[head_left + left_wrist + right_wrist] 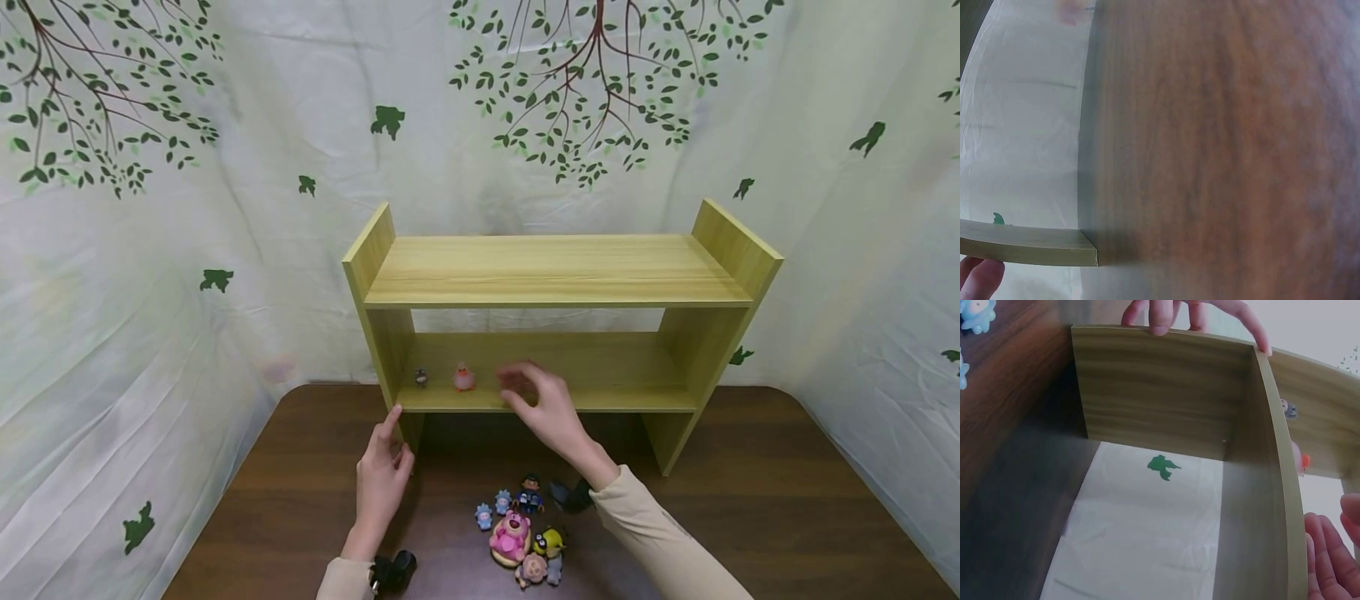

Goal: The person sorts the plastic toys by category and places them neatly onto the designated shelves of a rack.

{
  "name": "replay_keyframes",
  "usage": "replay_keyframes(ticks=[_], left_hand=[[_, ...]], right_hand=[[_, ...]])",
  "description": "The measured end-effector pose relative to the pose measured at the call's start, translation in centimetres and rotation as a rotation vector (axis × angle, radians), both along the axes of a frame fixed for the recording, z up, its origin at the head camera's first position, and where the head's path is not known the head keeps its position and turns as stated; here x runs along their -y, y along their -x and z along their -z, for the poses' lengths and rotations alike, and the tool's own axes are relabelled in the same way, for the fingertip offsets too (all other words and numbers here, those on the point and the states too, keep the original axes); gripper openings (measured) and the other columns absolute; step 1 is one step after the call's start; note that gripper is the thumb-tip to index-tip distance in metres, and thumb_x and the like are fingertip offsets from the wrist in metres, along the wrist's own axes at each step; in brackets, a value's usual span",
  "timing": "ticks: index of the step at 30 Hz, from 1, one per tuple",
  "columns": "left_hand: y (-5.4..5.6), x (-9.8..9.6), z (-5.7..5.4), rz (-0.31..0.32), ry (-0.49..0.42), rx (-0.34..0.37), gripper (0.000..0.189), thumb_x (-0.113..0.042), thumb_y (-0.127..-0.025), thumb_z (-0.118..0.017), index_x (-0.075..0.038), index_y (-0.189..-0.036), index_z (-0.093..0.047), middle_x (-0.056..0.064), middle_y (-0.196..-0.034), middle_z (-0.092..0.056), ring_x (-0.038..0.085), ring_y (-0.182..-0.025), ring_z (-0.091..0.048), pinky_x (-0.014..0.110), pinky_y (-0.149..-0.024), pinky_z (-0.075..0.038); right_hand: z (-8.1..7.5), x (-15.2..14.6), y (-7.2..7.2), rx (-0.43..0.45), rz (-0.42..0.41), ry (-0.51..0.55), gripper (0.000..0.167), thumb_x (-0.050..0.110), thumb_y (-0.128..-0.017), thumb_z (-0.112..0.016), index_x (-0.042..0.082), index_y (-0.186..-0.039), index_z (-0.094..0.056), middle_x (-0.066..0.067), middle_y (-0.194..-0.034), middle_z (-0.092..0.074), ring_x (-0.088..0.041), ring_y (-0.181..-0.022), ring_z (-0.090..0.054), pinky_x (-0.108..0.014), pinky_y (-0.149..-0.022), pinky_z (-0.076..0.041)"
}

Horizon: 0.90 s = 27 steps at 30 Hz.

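Observation:
A small grey figure (pixel 421 377) and a pink toy duck (pixel 463 377) with an orange beak stand on the lower board of a light wooden shelf (pixel 558 271), near its left end. My right hand (pixel 543 407) hovers at that board's front edge, just right of the duck. Its thumb and fingers curve loosely apart, and I see nothing held between them in the right wrist view. At the shelf's left side, my left hand (pixel 382 479) touches the corner of the lower board with its index finger; the other fingers (pixel 1161 315) rest along the side panel.
Several toy figures cluster on the brown table (pixel 247 492) before the shelf: a pink bear (pixel 511 537), small blue figures (pixel 483 517), a dark-haired figure (pixel 529 494) and a yellow-capped one (pixel 550 542). A leaf-printed cloth (pixel 300 108) hangs behind.

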<state>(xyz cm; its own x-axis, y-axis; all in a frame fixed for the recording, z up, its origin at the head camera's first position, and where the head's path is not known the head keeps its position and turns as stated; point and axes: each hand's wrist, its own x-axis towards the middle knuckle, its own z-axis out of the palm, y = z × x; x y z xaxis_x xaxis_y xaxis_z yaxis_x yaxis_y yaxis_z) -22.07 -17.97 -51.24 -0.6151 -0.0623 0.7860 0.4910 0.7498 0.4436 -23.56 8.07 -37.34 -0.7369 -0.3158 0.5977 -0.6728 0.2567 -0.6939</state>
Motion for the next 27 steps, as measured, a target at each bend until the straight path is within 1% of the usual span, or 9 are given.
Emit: replay_keyframes(ticks=[3, 7, 10, 14, 17, 19, 24, 27], left_hand=[[-0.1, 0.0, 0.0, -0.002, 0.005, -0.004, 0.083, 0.02, -0.072, -0.063, -0.02, -0.141, -0.041, 0.006, -0.084, -0.048, 0.011, -0.062, -0.043, 0.021, -0.049, -0.045], [-0.1, 0.0, 0.0, -0.005, 0.007, -0.002, 0.083, 0.02, -0.073, -0.063, -0.021, -0.142, -0.041, 0.006, -0.084, -0.048, 0.011, -0.061, -0.043, 0.02, -0.049, -0.044], [-0.1, 0.0, 0.0, -0.006, 0.005, 0.007, 0.081, 0.018, -0.074, -0.062, -0.02, -0.142, -0.041, 0.006, -0.084, -0.048, 0.012, -0.061, -0.043, 0.021, -0.049, -0.044], [-0.1, 0.0, 0.0, -0.008, -0.001, 0.014, 0.079, 0.017, -0.074, -0.062, -0.02, -0.141, -0.041, 0.006, -0.084, -0.048, 0.013, -0.061, -0.044, 0.024, -0.049, -0.044], [-0.1, 0.0, 0.1, -0.007, 0.0, 0.009, 0.08, 0.018, -0.074, -0.062, -0.02, -0.141, -0.041, 0.006, -0.084, -0.048, 0.015, -0.062, -0.047, 0.023, -0.048, -0.044], [-0.1, 0.0, 0.1, -0.004, 0.004, 0.004, 0.081, 0.018, -0.073, -0.062, -0.02, -0.141, -0.041, 0.007, -0.084, -0.048, 0.015, -0.062, -0.048, 0.023, -0.048, -0.044], [-0.1, 0.0, 0.1, -0.001, -0.006, 0.026, 0.08, 0.016, -0.074, -0.061, -0.021, -0.142, -0.04, 0.008, -0.085, -0.048, 0.016, -0.063, -0.048, 0.023, -0.049, -0.045], [0.0, 0.0, 0.2, -0.004, -0.009, 0.034, 0.079, 0.016, -0.076, -0.061, -0.021, -0.142, -0.04, 0.007, -0.084, -0.048, 0.016, -0.063, -0.047, 0.024, -0.05, -0.046]], right_hand=[[-0.8, -0.3, -1.2, -0.019, 0.01, -0.007, 0.023, -0.011, -0.084, -0.064, -0.012, -0.107, -0.062, -0.024, -0.098, -0.065, -0.033, -0.086, -0.064, -0.043, -0.073, -0.052], [1.3, -1.0, 0.0, -0.039, 0.009, 0.008, 0.023, -0.007, -0.085, -0.066, -0.006, -0.108, -0.064, -0.015, -0.098, -0.067, -0.024, -0.087, -0.065, -0.036, -0.075, -0.053], [2.9, -1.5, 0.8, -0.032, -0.002, 0.025, 0.023, -0.001, -0.086, -0.067, -0.001, -0.109, -0.066, -0.009, -0.1, -0.067, -0.017, -0.089, -0.065, -0.032, -0.076, -0.052], [3.1, -1.8, 0.3, -0.027, -0.004, 0.033, 0.022, -0.001, -0.087, -0.067, 0.0, -0.109, -0.066, -0.008, -0.101, -0.068, -0.02, -0.09, -0.065, -0.034, -0.079, -0.052], [3.0, -1.9, -0.2, -0.028, 0.005, 0.035, 0.022, -0.004, -0.086, -0.066, -0.002, -0.108, -0.065, -0.011, -0.1, -0.068, -0.024, -0.089, -0.065, -0.039, -0.077, -0.052], [2.6, -1.9, -0.8, -0.029, 0.008, 0.034, 0.022, -0.008, -0.085, -0.065, -0.005, -0.107, -0.065, -0.014, -0.099, -0.067, -0.027, -0.087, -0.065, -0.041, -0.076, -0.052], [0.8, -1.9, -2.8, -0.021, 0.003, 0.027, 0.021, -0.012, -0.083, -0.064, -0.009, -0.104, -0.064, -0.019, -0.096, -0.067, -0.031, -0.086, -0.065, -0.039, -0.076, -0.052], [0.8, -2.0, -3.4, -0.031, -0.004, 0.031, 0.02, -0.013, -0.083, -0.064, -0.009, -0.102, -0.064, -0.018, -0.095, -0.067, -0.031, -0.085, -0.065, -0.037, -0.076, -0.053]])
